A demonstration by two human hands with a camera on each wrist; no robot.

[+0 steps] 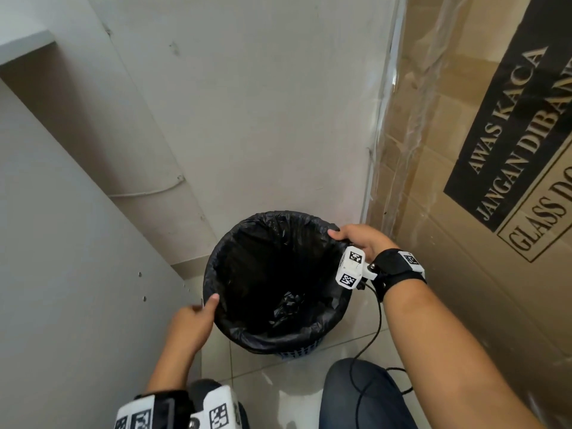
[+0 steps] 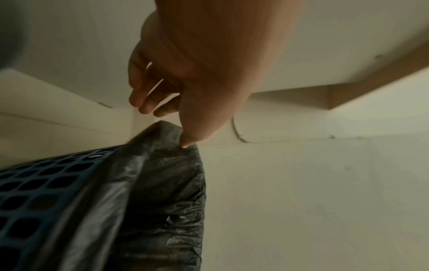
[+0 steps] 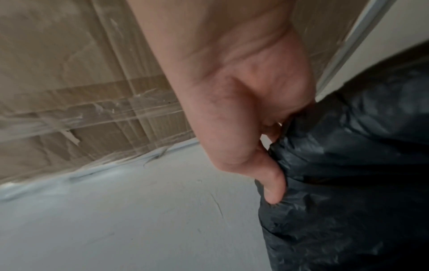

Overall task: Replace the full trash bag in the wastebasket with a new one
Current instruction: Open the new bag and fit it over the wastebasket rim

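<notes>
A blue mesh wastebasket (image 1: 297,354) stands on the floor in a corner, lined with a black trash bag (image 1: 272,274) whose edge is folded over the rim. Some crumpled black plastic lies at the bottom. My left hand (image 1: 204,308) is at the near-left rim. In the left wrist view its thumb tip (image 2: 185,144) touches the bag's fold (image 2: 162,183), and the other fingers (image 2: 144,104) hang loosely, clear of it. My right hand (image 1: 343,238) holds the far-right rim, thumb over the top, fingers (image 3: 274,190) curled into the bag's folded edge (image 3: 348,165).
A large cardboard box (image 1: 464,150) wrapped in clear plastic stands close on the right. A white wall (image 1: 247,119) is behind the basket and a white panel (image 1: 62,243) is on the left. My knee (image 1: 365,394) and a black cable (image 1: 376,329) are over the tiled floor (image 1: 278,382).
</notes>
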